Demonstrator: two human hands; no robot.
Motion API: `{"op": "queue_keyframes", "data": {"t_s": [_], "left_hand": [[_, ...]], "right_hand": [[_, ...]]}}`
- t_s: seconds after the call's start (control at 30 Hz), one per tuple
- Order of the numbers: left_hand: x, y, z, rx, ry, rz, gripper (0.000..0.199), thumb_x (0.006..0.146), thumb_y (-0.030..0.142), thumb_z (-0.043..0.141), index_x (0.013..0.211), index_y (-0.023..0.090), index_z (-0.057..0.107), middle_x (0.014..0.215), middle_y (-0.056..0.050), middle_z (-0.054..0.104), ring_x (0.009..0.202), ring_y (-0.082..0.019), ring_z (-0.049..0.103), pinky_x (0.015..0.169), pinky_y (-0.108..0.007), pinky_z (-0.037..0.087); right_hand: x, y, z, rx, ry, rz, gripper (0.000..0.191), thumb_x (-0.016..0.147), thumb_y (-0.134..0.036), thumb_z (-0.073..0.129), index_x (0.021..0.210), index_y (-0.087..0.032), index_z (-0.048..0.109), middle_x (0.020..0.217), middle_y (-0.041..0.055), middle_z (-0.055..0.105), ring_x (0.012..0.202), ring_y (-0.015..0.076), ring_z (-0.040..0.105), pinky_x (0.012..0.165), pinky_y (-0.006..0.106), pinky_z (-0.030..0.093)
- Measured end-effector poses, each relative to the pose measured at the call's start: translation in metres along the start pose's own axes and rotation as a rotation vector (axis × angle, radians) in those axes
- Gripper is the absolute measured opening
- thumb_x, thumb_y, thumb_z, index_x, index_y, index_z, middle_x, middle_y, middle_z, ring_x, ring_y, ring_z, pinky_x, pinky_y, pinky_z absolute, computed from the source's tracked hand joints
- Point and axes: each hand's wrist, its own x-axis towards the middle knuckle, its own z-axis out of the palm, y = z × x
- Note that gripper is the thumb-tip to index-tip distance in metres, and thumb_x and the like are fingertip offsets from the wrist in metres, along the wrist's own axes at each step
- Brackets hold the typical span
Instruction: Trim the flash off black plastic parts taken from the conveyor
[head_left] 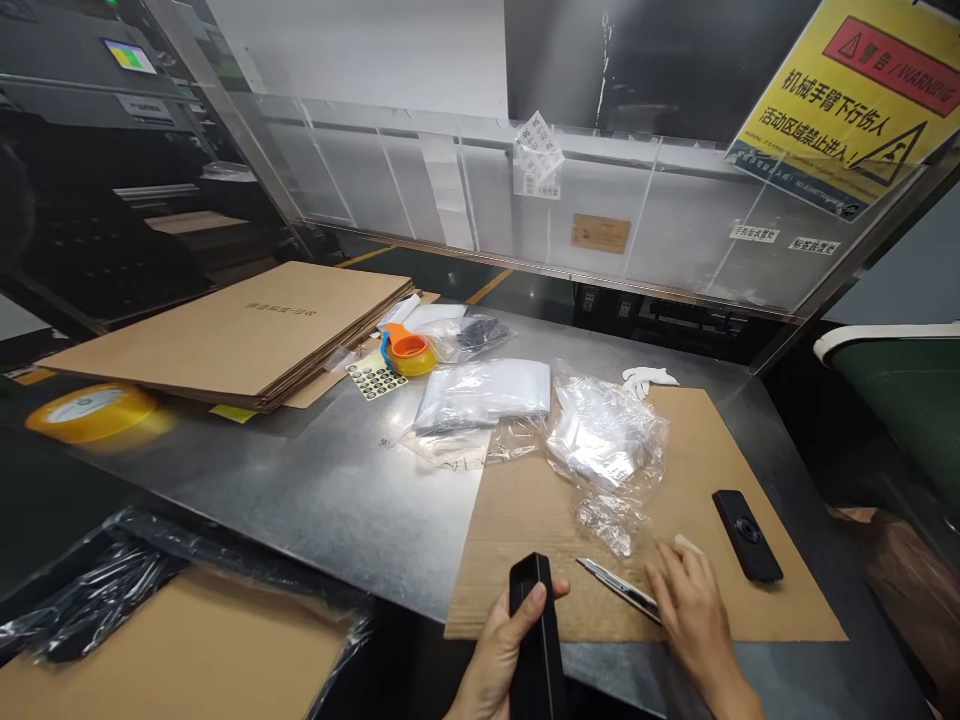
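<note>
My left hand [501, 640] is closed around a long black rectangular housing [541, 630], held upright-tilted at the table's front edge with its hollow end facing up. My right hand [694, 610] rests palm down on the cardboard sheet [517, 560], fingers stretched forward and slightly apart. A utility knife [615, 588] lies on the sheet beside it, its rear end reaching to the hand's thumb side. Something small and pale [688, 545] shows at the right fingertips; whether it is worn or lying there is unclear. Farther right lies a black device with a round dial [746, 532].
Crumpled clear plastic [604, 430] and a stack of white bags [484, 393] lie mid-table. Behind are a tape dispenser [409, 350], stickers [375, 378] and flat cartons [255, 315]. A tape roll [94, 412] sits left. A lined carton [187, 650] stands below the table edge.
</note>
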Motion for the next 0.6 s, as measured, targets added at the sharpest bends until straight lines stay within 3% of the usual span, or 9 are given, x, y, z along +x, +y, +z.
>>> {"op": "queue_keyframes", "data": {"t_s": [0.13,0.23,0.3,0.33,0.4,0.47,0.53,0.6], "left_hand": [[0.002,0.0,-0.003,-0.144,-0.04,-0.129,0.031,0.069,0.017,0.073,0.098,0.012,0.063,0.073,-0.005,0.069,0.056,-0.012,0.061,0.052,-0.02,0.048],[-0.004,0.004,0.0,-0.321,-0.153,-0.217,0.023,0.077,0.022,0.065,0.097,0.011,0.061,0.075,-0.008,0.068,0.076,-0.023,0.066,0.073,-0.04,0.053],[-0.01,0.009,0.003,-0.375,-0.249,-0.187,0.028,0.08,0.032,0.06,0.102,0.014,0.06,0.08,-0.008,0.068,0.09,-0.031,0.065,0.08,-0.053,0.049],[-0.013,0.011,0.004,-0.372,-0.276,-0.139,0.032,0.081,0.036,0.058,0.106,0.017,0.058,0.083,-0.008,0.067,0.092,-0.032,0.064,0.079,-0.054,0.049],[-0.018,0.014,0.007,-0.324,-0.252,-0.011,0.035,0.082,0.041,0.056,0.11,0.02,0.057,0.084,-0.007,0.067,0.082,-0.027,0.066,0.073,-0.044,0.053],[-0.02,0.017,0.009,-0.264,-0.195,0.089,0.037,0.082,0.045,0.053,0.106,0.017,0.059,0.081,-0.007,0.067,0.067,-0.019,0.065,0.063,-0.032,0.053],[-0.02,0.019,0.012,-0.231,-0.164,0.133,0.043,0.082,0.051,0.05,0.101,0.014,0.061,0.076,-0.007,0.066,0.057,-0.014,0.061,0.054,-0.025,0.051],[-0.018,0.021,0.016,-0.233,-0.141,0.147,0.045,0.081,0.053,0.05,0.1,0.014,0.061,0.074,-0.005,0.065,0.054,-0.012,0.059,0.051,-0.022,0.049]], "right_hand": [[-0.004,-0.027,0.011,0.075,-0.118,-0.057,0.023,0.09,-0.036,0.044,0.103,-0.022,0.057,0.086,0.0064,0.057,0.081,0.0225,0.054,0.068,0.035,0.047],[-0.006,-0.034,0.019,0.103,-0.152,-0.031,0.023,0.092,-0.03,0.037,0.084,-0.021,0.056,0.078,0.006,0.056,0.075,0.0231,0.053,0.064,0.036,0.046],[-0.006,-0.037,0.015,0.137,-0.166,-0.009,0.026,0.092,-0.029,0.033,0.076,-0.021,0.052,0.074,0.0057,0.056,0.072,0.0223,0.054,0.062,0.035,0.046],[-0.006,-0.039,0.009,0.156,-0.175,-0.004,0.026,0.093,-0.029,0.033,0.076,-0.021,0.05,0.073,0.0047,0.056,0.07,0.0207,0.055,0.061,0.032,0.047],[-0.005,-0.046,-0.01,0.245,-0.224,0.029,0.021,0.094,-0.029,0.032,0.083,-0.021,0.049,0.074,0.003,0.058,0.068,0.0167,0.058,0.06,0.026,0.048],[-0.006,-0.057,-0.034,0.4,-0.304,0.083,0.019,0.094,-0.031,0.034,0.101,-0.021,0.049,0.086,0.0047,0.063,0.077,0.0148,0.062,0.065,0.021,0.049],[-0.01,-0.072,-0.054,0.555,-0.391,0.124,0.029,0.093,-0.036,0.036,0.118,-0.022,0.045,0.103,0.0074,0.064,0.094,0.0163,0.062,0.074,0.021,0.048],[-0.018,-0.087,-0.065,0.648,-0.469,0.167,0.034,0.091,-0.044,0.037,0.117,-0.025,0.048,0.099,0.0055,0.066,0.091,0.0175,0.063,0.072,0.021,0.047]]}}
